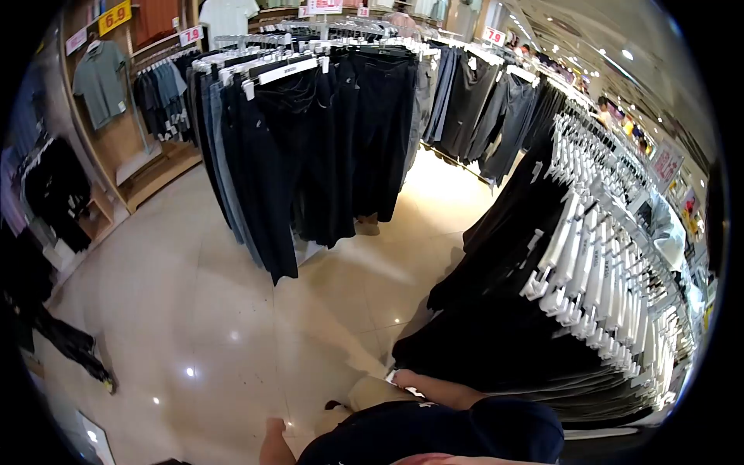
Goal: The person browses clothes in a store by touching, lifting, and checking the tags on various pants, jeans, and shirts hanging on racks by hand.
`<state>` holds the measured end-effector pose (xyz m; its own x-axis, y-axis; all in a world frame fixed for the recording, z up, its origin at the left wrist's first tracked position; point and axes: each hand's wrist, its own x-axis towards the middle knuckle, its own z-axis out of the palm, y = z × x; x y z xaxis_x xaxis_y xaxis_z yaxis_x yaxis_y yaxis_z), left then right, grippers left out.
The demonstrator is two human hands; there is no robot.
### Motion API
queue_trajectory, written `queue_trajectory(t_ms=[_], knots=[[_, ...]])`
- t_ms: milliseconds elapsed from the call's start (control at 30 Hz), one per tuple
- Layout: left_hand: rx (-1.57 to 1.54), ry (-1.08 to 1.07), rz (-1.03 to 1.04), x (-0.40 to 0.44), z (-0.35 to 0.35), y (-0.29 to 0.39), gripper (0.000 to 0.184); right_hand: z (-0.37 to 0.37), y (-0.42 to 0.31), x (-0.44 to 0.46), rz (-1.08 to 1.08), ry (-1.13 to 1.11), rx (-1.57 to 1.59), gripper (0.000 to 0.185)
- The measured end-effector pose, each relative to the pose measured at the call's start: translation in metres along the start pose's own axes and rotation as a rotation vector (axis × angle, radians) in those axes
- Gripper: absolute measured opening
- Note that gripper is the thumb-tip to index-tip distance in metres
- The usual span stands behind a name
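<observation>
Low in the view, my left hand (276, 425) hangs beside my body over the tiled floor; its fingers are too small to make out. My right hand (403, 377) looks curled near my light trousers (372, 394), close to the hems of black trousers (496, 341) on the right rack. A small dark and white thing shows at its fingertips, too small to name. White hangers (589, 263) line the top of that rack.
Ahead stands a rack of dark trousers (302, 147), with another rack (473, 101) behind it. Wooden wall shelving (159, 174) runs along the left. A person's dark-clothed leg (74, 341) shows at the far left. Price signs (115, 17) hang above.
</observation>
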<state>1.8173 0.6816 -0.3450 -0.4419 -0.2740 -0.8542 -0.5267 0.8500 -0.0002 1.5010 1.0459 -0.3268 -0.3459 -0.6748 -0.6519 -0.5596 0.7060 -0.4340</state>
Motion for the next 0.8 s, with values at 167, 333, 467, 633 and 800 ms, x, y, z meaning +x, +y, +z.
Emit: queue_trajectory(t_ms=[167, 333, 467, 633, 800], knots=[[0.134, -0.160, 0.265, 0.036, -0.053, -0.006, 0.019, -0.093, -0.077, 0.050, -0.022, 0.103, 0.356, 0.034], [-0.134, 0.050, 0.430, 0.094, -0.185, 0.089, 0.021, -0.152, -0.018, 0.115, -0.064, 0.068, 0.403, 0.033], [-0.165, 0.148, 0.670, 0.130, -0.313, 0.159, 0.023, -0.212, 0.091, 0.110, 0.448, 0.584, 0.990, 0.027], [-0.934, -0.111, 0.390, 0.194, -0.419, 0.215, 0.016, -0.301, 0.143, 0.041, 0.915, 1.595, 1.030, 0.055], [-0.970, 0.056, 0.432, 0.285, -0.460, 0.231, 0.013, -0.399, 0.102, -0.037, 1.047, 2.233, 0.340, 0.048]])
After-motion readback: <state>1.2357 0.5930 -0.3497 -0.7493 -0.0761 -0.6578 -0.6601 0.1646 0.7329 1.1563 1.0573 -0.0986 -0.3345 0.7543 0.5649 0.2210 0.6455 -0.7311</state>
